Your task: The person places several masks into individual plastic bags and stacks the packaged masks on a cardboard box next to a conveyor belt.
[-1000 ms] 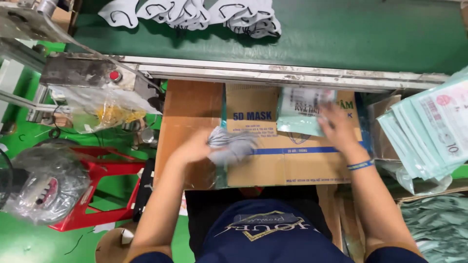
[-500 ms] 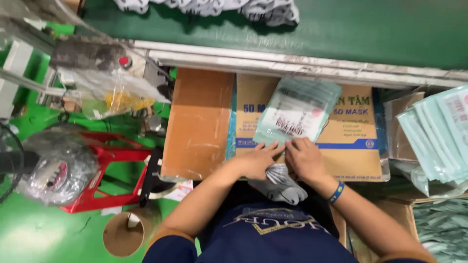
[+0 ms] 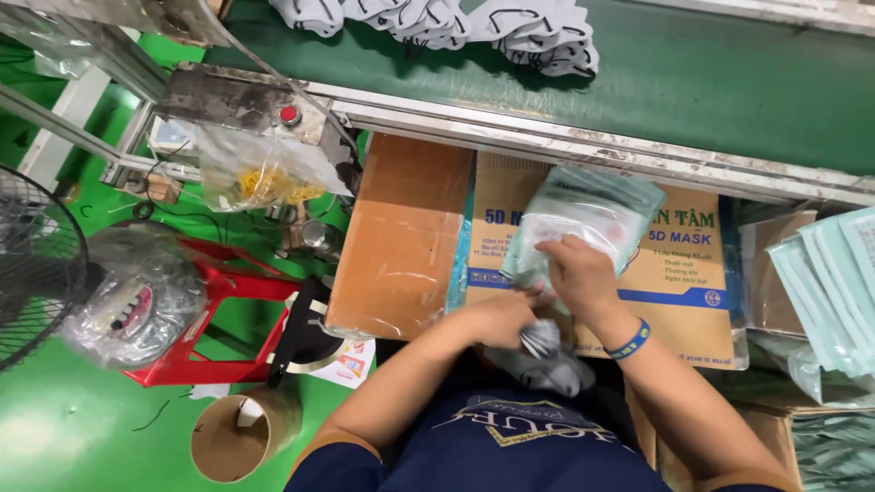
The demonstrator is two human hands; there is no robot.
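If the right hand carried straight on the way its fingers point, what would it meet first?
The right hand points up and left, already resting on the clear plastic pouch lying on the cardboard box. So the pouch comes first; beyond it, probably the metal edge of the conveyor, though depth is unclear.

Both forearms extend forward from the bottom edge and converge toward the centre. Left hand (image 3: 497, 319): fingers curled closed in a grip, knuckles up, positioned low near the torso. Right hand (image 3: 576, 271): slightly ahead of and above the left, palm down, fingers bent and pinched closed. The right wrist carries a blue band. The two hands are just beside each other, nearly touching.
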